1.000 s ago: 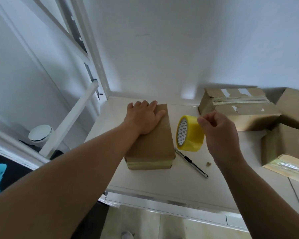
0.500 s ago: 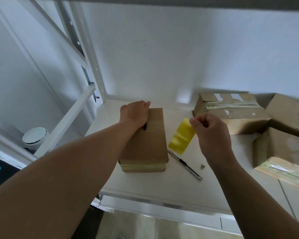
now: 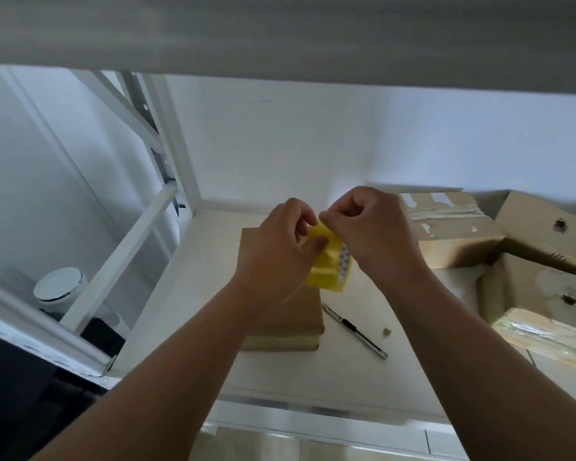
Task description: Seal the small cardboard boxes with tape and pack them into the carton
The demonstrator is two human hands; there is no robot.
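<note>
Now we grip the yellow tape roll (image 3: 326, 261) in our left hand (image 3: 280, 247) while our right hand (image 3: 369, 227) pinches its thin, sticky end; light, rigid, best held by the rim.

A white shelf (image 3: 280, 380) carries a closed brown box (image 3: 300, 314) near its front edge, with tape banding the box's near end. Just to its right lies a slim knife (image 3: 353, 329), set at an angle, with a small brown scrap (image 3: 386, 331) near it. A taped box (image 3: 453, 234) sits against the back wall, and more boxes (image 3: 529, 287) crowd the right side.
</note>
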